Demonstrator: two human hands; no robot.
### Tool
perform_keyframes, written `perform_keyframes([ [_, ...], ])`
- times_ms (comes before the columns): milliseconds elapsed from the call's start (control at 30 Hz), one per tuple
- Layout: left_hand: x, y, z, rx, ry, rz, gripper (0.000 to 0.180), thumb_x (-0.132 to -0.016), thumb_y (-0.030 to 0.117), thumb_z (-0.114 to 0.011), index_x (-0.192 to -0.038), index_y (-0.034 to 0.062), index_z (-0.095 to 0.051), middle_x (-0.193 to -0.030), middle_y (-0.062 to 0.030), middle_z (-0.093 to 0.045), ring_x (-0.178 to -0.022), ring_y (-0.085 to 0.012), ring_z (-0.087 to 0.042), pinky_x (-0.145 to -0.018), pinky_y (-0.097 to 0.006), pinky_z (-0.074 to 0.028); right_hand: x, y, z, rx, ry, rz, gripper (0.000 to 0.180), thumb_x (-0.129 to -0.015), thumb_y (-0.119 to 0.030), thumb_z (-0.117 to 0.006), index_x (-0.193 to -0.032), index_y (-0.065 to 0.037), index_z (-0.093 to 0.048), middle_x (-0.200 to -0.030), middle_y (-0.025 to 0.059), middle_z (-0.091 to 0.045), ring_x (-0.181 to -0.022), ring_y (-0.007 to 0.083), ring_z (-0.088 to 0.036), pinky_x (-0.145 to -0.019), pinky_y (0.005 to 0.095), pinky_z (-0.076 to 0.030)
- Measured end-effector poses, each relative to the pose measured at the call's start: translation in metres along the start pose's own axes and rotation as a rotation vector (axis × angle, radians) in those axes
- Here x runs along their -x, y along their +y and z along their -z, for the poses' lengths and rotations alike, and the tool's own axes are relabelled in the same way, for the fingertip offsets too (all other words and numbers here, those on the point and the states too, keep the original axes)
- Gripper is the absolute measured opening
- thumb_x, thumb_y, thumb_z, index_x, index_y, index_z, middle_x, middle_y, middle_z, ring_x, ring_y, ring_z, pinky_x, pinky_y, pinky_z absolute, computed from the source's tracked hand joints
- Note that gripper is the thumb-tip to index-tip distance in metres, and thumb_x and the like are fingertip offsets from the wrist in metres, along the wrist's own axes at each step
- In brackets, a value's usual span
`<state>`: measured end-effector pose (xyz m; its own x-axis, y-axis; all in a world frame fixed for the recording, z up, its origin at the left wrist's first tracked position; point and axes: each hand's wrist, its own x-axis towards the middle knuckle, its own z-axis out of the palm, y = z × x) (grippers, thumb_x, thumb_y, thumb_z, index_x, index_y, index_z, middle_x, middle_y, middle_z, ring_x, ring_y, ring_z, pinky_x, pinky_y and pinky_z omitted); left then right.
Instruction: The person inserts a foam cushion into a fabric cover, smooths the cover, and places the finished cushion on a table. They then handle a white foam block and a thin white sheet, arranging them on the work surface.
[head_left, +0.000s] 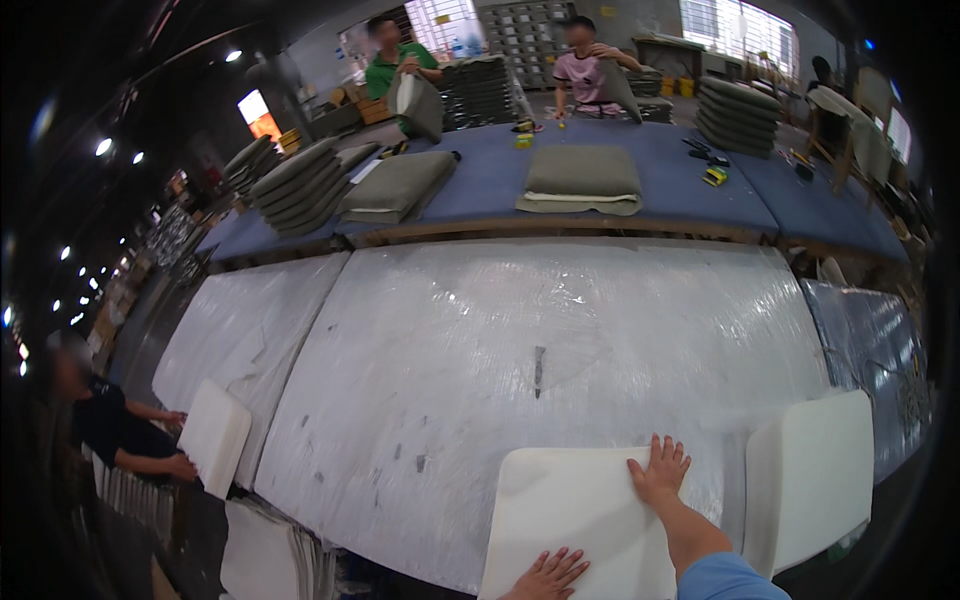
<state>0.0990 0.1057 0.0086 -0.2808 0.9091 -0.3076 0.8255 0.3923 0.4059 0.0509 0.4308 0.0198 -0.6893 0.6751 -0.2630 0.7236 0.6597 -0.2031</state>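
A white foam cushion pad (560,500) with rounded corners lies flat in front of me on the table covered in clear plastic film (480,340). My right hand (660,472) rests on the pad's far right corner, its fingers spread and some of them reaching past the edge. Nearer to me, my left hand (550,577) lies flat on the pad's top, fingers apart. Neither hand grips anything. Just to the right stands a stack of similar white foam pads (815,480).
At the left, a person handles another white pad (215,438) above a pile of thin white sheets (268,550). Beyond my table, a blue worktable (480,185) bears grey-green cushions (582,172), stacked cushions (738,115) and a yellow tape measure (714,177). Two people hold cushions behind it.
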Motion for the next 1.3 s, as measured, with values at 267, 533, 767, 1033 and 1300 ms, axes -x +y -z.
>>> perform_keyframes([
  [267,0.006,0.026,0.006,0.090,-0.049,0.230,0.067,-0.097,0.032,-0.056,-0.158,0.0167,-0.033,-0.164,-0.0152,-0.030,-0.151,-0.0380,-0.026,-0.121,-0.061,-0.020,0.010,0.002,0.025,0.006,-0.086,0.101,0.088,-0.097,-0.062,-0.048,-0.163,-0.013,-0.017,-0.169,0.0172,-0.010,-0.156,0.0413,-0.001,-0.122,0.0647,-0.003],
  [533,0.150,0.112,-0.009,0.684,0.435,0.574,0.043,-0.100,0.032,-0.057,-0.136,0.0080,-0.062,-0.127,-0.0218,-0.067,-0.117,-0.0382,-0.064,-0.100,-0.043,-0.051,0.027,0.019,0.046,-0.020,0.058,0.255,0.083,-0.101,-0.055,-0.044,-0.163,-0.010,-0.013,-0.170,0.0157,-0.006,-0.157,0.0357,-0.001,-0.122,0.0640,-0.002],
  [767,0.239,0.152,-0.078,0.710,0.355,0.970,0.051,-0.098,0.039,-0.057,-0.142,0.0136,-0.057,-0.130,-0.0167,-0.066,-0.117,-0.0383,-0.064,-0.100,-0.047,-0.052,0.106,0.010,0.021,-0.091,0.043,0.317,0.075,-0.104,-0.049,-0.045,-0.163,-0.012,-0.018,-0.169,0.0121,-0.018,-0.156,0.0323,-0.014,-0.119,0.0654,-0.014],
  [1033,0.293,0.207,-0.108,1.074,0.716,1.055,0.053,-0.100,0.035,-0.056,-0.144,0.0074,-0.053,-0.133,-0.0205,-0.064,-0.121,-0.0379,-0.062,-0.102,-0.043,-0.050,0.307,-0.039,-0.073,0.040,-0.357,1.050,0.073,-0.101,-0.041,-0.055,-0.158,-0.003,-0.027,-0.161,0.0208,-0.031,-0.152,0.0385,-0.025,-0.115,0.0677,-0.022],
  [1300,0.450,0.243,-0.173,0.952,0.830,1.366,0.051,-0.099,0.036,-0.056,-0.141,0.0062,-0.056,-0.129,-0.0192,-0.066,-0.119,-0.0345,-0.064,-0.100,-0.043,-0.050,0.387,-0.126,-0.140,0.008,-0.462,1.190,0.068,-0.098,-0.038,-0.060,-0.152,-0.003,-0.038,-0.151,0.0243,-0.045,-0.140,0.0395,-0.043,-0.115,0.0525,-0.035],
])
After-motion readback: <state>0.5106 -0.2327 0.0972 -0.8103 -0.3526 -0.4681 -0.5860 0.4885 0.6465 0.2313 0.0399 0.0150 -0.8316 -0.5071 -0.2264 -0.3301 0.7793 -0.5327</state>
